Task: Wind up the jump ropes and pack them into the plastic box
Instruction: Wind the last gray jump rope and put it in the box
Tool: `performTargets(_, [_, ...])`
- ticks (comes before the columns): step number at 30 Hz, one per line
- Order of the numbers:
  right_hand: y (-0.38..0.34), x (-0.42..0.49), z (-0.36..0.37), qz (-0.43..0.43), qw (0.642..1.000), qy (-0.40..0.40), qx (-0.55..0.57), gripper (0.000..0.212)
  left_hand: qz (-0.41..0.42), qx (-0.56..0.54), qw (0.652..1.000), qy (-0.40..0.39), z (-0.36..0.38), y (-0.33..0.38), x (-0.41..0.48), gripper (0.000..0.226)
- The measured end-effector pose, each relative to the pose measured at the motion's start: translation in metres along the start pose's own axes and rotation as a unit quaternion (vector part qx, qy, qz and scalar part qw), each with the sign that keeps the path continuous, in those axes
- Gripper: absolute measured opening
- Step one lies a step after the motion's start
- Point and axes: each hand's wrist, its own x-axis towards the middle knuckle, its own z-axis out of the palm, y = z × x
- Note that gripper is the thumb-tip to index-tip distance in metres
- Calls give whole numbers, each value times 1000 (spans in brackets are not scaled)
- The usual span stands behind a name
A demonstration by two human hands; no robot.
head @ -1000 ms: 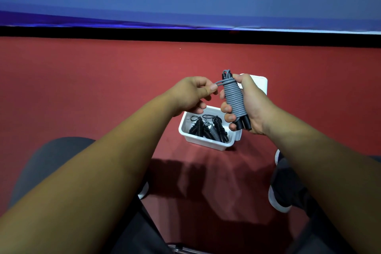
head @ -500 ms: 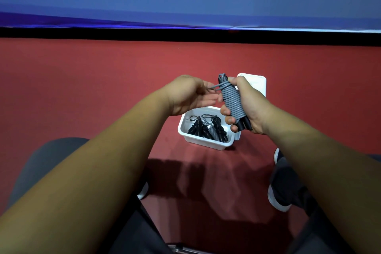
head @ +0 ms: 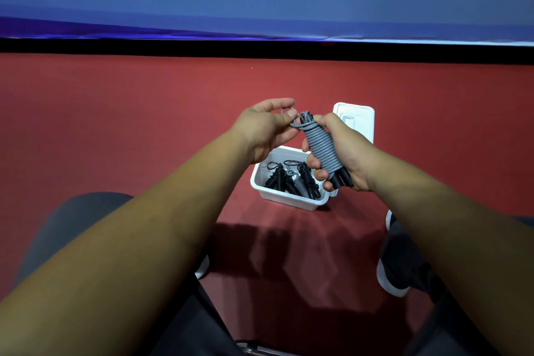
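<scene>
Right hand [head: 348, 150] is wrapped firmly round the grey jump rope [head: 322, 147], fingers curled over the coils, black handles poking out below the palm. Left hand [head: 264, 131] pinches the loose cord end [head: 289, 113] between thumb and forefinger, right at the top of the bundle, its other fingers loosely bent. All of it is held up above the white plastic box [head: 289, 202] on the red floor [head: 144, 124], where dark wound ropes [head: 291, 180] lie inside. The white lid [head: 357, 115] sits just behind.
</scene>
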Motion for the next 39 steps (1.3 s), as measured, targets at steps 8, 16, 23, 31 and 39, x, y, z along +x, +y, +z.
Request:
performTargets(8, [3,4,3,0,999,33,15,55,9,66,996,54,3,-6,1,21])
performTargets(16, [2,4,0,-3,998,60,18,56,25,112,993,32,12,-2,-5,16])
performTargets(23, [-1,5,0,-11,997,78,10,56,16,132,990,38,17,1,-8,14])
performTargets(31, [-2,5,-2,5,997,70,-18,55,44,205,977,39,12,-5,-8,9])
performTargets(39, [-6,-1,-4,18,997,57,-41,49,120,251,960,20,11,-6,-10,5])
